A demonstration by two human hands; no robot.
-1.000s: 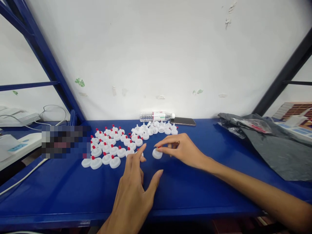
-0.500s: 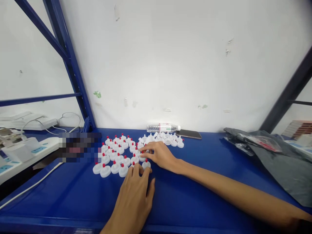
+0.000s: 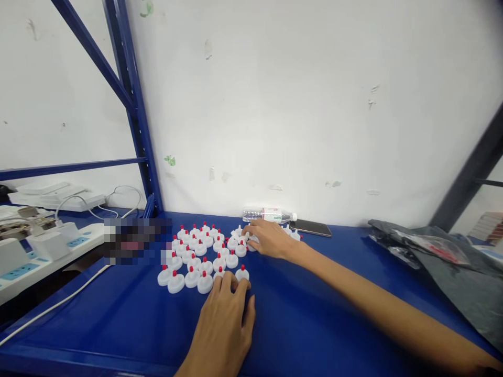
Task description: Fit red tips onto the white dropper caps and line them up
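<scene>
Many white, round plastic caps with red-tipped nozzles (image 3: 205,283) stand in a cluster on the blue tabletop (image 3: 118,319). My left hand (image 3: 223,319) rests palm down at the front of this cluster, fingers bent and a little apart, with the thumb held off to the side. One red-tipped cap (image 3: 242,273) stands just beyond its fingertips. Farther back, my right hand (image 3: 271,238) reaches in from the right over plain white nozzle caps (image 3: 238,231). Its thumb and forefinger are apart at these caps, and the hand hides part of the pile.
Behind the right hand lie a clear bottle (image 3: 271,214) and a phone (image 3: 310,227). Grey plastic bags (image 3: 428,262) cover the right side. A white power strip (image 3: 84,235) with chargers and a cable is at the left, near a blue metal frame (image 3: 137,125).
My right hand has moved back and right, from a red-tipped cap to the plain white ones. My left hand stays at the cluster's front. The whole view has shifted slightly.
</scene>
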